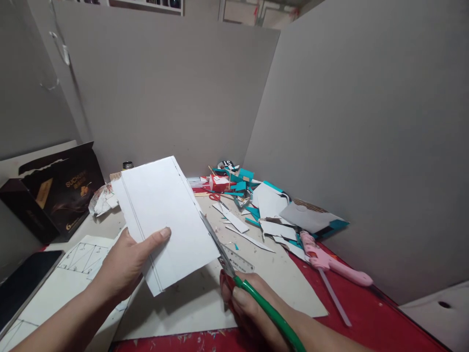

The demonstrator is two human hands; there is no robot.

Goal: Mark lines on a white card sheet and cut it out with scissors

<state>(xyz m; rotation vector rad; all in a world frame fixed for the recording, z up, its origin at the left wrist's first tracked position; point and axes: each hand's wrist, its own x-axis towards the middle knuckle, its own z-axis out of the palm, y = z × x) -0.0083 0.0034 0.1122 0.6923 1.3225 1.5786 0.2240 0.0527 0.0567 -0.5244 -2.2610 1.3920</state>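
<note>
My left hand [132, 261] grips a white sheet of card [164, 210] by its lower left side, thumb on top and fingers hidden beneath. Pencil lines run near the card's left and right edges. In my right hand [252, 298] is a pair of scissors [271, 313] with a green handle; part of a red handle shows under my fingers. The blades lie along the card's right edge, pointing up and away from me. Whether they are parted is hard to make out. Both card and scissors are held above a pale board [220, 313].
A pink glue gun [335, 264] with a glue stick lies on the red tabletop [351, 293] at right. Card scraps [271, 200], small red scissors [215, 197] and a clear ruler [238, 259] lie beyond. A dark box [69, 190] and a tablet-like slab [25, 283] are at left. Grey panels enclose the table.
</note>
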